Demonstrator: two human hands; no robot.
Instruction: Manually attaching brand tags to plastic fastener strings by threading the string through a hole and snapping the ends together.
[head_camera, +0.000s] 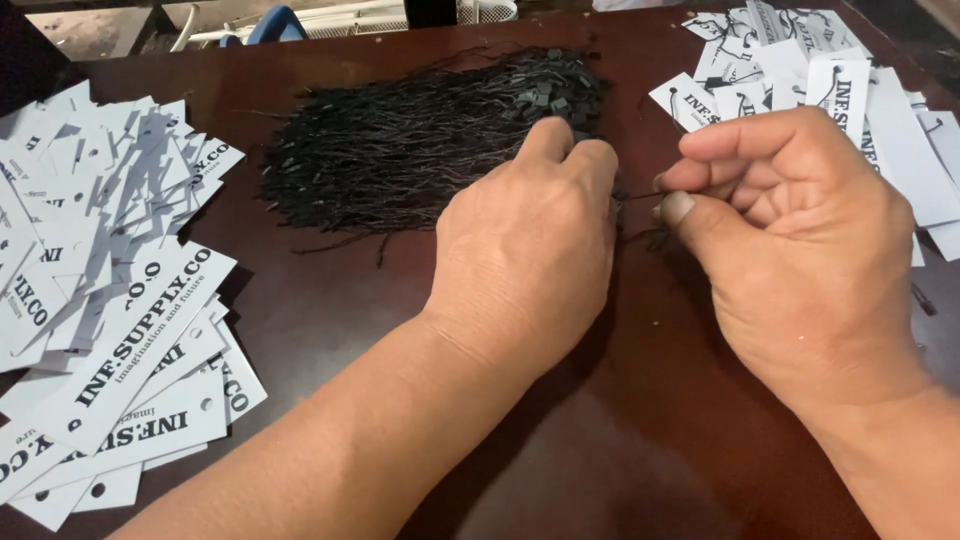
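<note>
Along the left edge of the dark reddish-brown wooden desk (330, 330) we have a loose heap of white punched card tags with black print (110, 300), fanned out and unstrung as far as we can see. Toward the far edge, near the middle, lies a bundle of thin black strings with small black plastic locks (420, 145), spread out so single strands can be picked off. Our left hand (530, 250) rests knuckles-up at the bundle's right end, fingers curled together on the strands. Just beside it, our right hand (790, 240) has thumb and forefinger closed on one thin black string (640, 196), drawn taut between both hands, probably to separate it. At the far right corner sits a pile of white card tags already carrying black loops (800, 70).
</note>
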